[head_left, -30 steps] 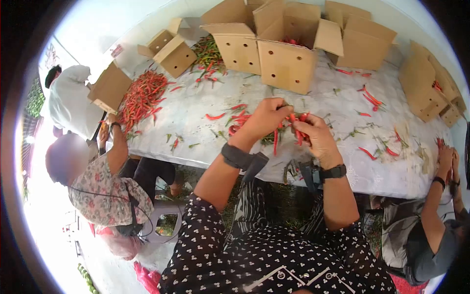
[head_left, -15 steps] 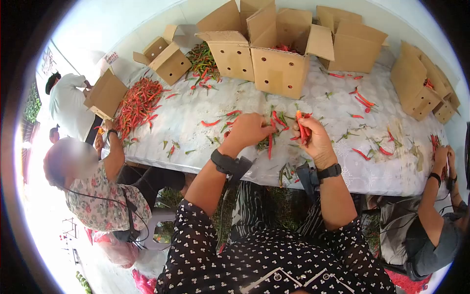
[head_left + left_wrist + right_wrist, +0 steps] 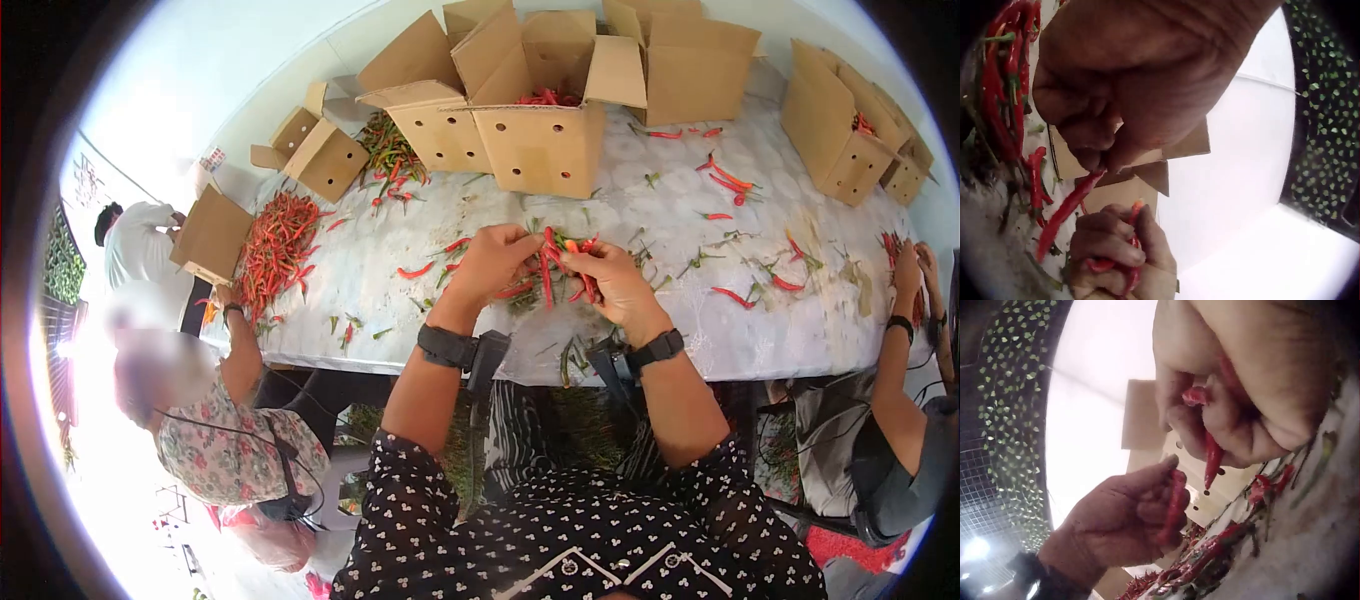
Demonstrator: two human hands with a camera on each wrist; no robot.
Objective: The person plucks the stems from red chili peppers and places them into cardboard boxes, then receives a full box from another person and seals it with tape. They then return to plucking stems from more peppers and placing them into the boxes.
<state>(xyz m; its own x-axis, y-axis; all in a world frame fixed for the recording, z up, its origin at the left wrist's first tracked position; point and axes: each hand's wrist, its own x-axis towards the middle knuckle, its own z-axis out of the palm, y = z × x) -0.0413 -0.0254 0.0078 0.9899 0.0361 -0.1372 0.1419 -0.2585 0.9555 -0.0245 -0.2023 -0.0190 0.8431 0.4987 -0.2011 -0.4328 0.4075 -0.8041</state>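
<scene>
My left hand (image 3: 495,265) pinches one long red chilli (image 3: 1067,215) near its end between thumb and fingers, and the chilli hangs down from the fingertips. Close beside it, my right hand (image 3: 615,285) grips several red chillies (image 3: 1213,459) in its curled fingers; one has an orange end sticking up by the thumb. Parts of these chillies are hidden inside the fist. Under and around both hands, loose red chillies (image 3: 1004,94) and green stems lie on the white-covered table (image 3: 660,340).
Open cardboard boxes (image 3: 540,150) line the table's back, some with red chillies inside. A large heap of red chillies (image 3: 275,245) lies at the left, with a greener heap (image 3: 385,150) behind it. People sit at both sides; a floral shirt (image 3: 240,450) shows at left.
The hands were together, then the left moved away to the chillies on the table. Now it is back beside the right hand with a chilli pinched in it. The head view has shifted a little.
</scene>
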